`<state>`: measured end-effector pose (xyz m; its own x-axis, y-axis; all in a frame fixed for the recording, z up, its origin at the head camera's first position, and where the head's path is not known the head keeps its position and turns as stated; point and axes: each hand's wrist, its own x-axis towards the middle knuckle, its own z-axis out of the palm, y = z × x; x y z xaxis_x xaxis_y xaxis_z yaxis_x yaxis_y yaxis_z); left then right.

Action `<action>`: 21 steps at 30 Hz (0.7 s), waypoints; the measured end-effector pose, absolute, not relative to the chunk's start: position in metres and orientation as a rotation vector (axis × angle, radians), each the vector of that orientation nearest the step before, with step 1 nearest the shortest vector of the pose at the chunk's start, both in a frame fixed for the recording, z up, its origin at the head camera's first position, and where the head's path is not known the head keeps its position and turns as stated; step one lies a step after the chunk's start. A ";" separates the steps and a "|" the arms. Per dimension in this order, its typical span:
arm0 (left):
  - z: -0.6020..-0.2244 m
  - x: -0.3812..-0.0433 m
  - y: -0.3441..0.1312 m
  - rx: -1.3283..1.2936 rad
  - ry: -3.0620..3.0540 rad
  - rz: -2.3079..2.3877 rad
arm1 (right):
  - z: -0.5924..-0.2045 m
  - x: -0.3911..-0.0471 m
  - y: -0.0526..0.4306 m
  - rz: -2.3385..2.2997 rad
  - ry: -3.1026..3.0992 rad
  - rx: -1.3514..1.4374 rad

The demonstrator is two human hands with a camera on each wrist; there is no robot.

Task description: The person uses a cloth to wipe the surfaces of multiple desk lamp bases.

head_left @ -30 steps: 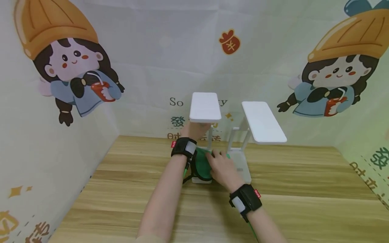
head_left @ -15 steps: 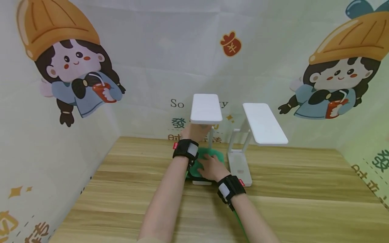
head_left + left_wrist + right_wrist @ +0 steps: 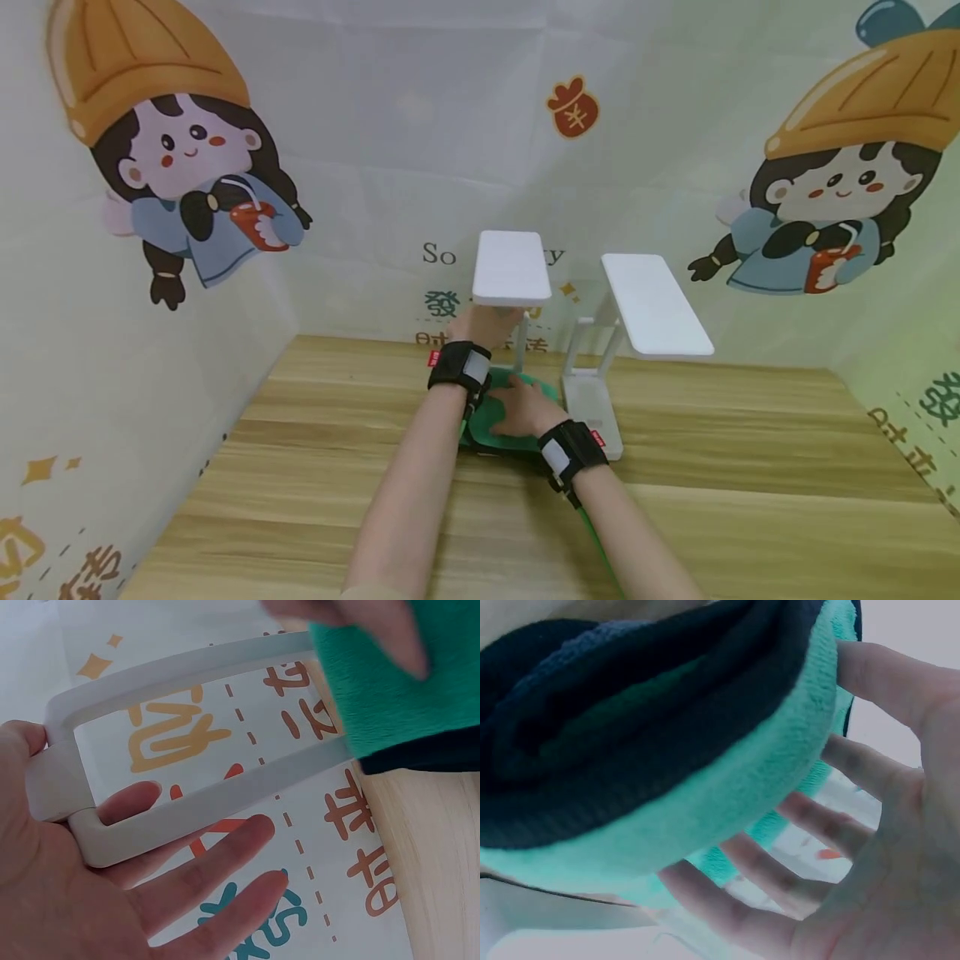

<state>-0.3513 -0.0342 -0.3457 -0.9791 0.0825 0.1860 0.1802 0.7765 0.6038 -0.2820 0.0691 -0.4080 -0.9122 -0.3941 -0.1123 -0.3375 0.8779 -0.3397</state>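
Note:
My left hand [image 3: 483,325] holds a white folding phone stand [image 3: 512,267] behind its raised plate. In the left wrist view, thumb and index finger close round the hinge end of its grey arm frame [image 3: 202,810], while the other fingers reach out loosely. Over the base of this stand lies a green cloth [image 3: 517,442] with a dark edge, covering nearly all of it. My right hand [image 3: 528,408] presses on the cloth from above, fingers spread. The right wrist view shows its fingertips against the folded cloth [image 3: 705,787], dark layers inside.
A second white stand [image 3: 656,304] stands just right of my right hand, its base [image 3: 592,408] flat on the wooden table [image 3: 750,442]. Close behind both stands rises a printed backdrop [image 3: 375,167], which also runs along both sides.
My right hand has moved left and its fingers have spread. The cloth, bunched and tilted before, now lies spread across the base. My left hand keeps its hold.

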 end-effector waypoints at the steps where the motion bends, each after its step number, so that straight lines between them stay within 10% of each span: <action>1: -0.346 -0.352 -0.035 -0.211 -2.829 -0.982 | -0.407 -0.285 0.069 -0.485 2.853 -0.530; 21: -0.346 -0.354 -0.034 -0.215 -2.819 -0.971 | -0.405 -0.289 0.069 -0.530 2.831 -0.516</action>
<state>-0.3535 -0.0343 -0.3456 -0.9781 0.0856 0.1898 0.1844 0.7798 0.5982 -0.2885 0.0686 -0.4054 -0.9153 -0.3762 -0.1437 -0.2987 0.8735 -0.3843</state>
